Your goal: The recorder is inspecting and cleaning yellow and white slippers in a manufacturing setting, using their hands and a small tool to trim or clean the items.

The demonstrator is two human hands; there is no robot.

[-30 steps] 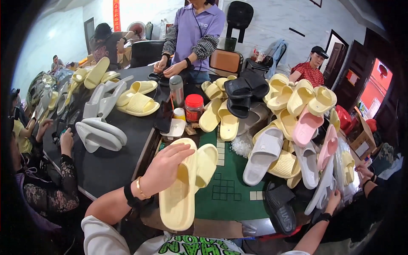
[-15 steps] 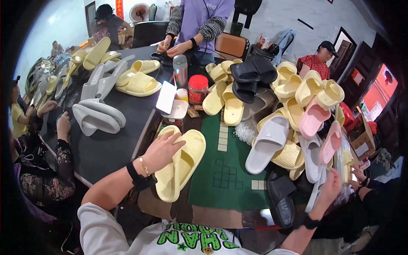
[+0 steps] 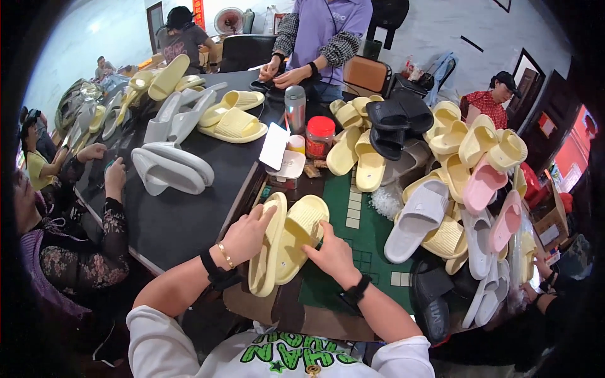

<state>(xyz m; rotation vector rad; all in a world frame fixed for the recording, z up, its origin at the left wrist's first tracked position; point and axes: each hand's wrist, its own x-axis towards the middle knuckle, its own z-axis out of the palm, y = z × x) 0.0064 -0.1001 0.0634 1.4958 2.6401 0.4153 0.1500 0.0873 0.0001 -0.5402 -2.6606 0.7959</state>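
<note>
A pair of pale yellow slide slippers is held in front of me at the near side of the table. My left hand (image 3: 244,233) grips the left slipper (image 3: 263,269), which is tipped on its side. Around the outer edge of the right slipper (image 3: 291,257) close the fingers and thumb of my right hand (image 3: 332,255); its inner sole faces up. Both slippers touch along their inner sides, toes pointing away from me. Under and beside them lie brown cardboard (image 3: 249,303) and a green mat (image 3: 337,286) with printed squares.
A heap of yellow, pink, grey and black slippers, including a grey slipper (image 3: 416,220), covers the right side. Grey slippers (image 3: 170,169) lie on the black table at left. A red-lidded jar (image 3: 320,135), flask (image 3: 294,110) and phone (image 3: 274,147) stand beyond. Co-workers sit and stand around.
My right hand has moved left from the grey slippers at the heap's edge to the yellow pair. The left slipper has been tipped onto its side. The whole view has shifted somewhat.
</note>
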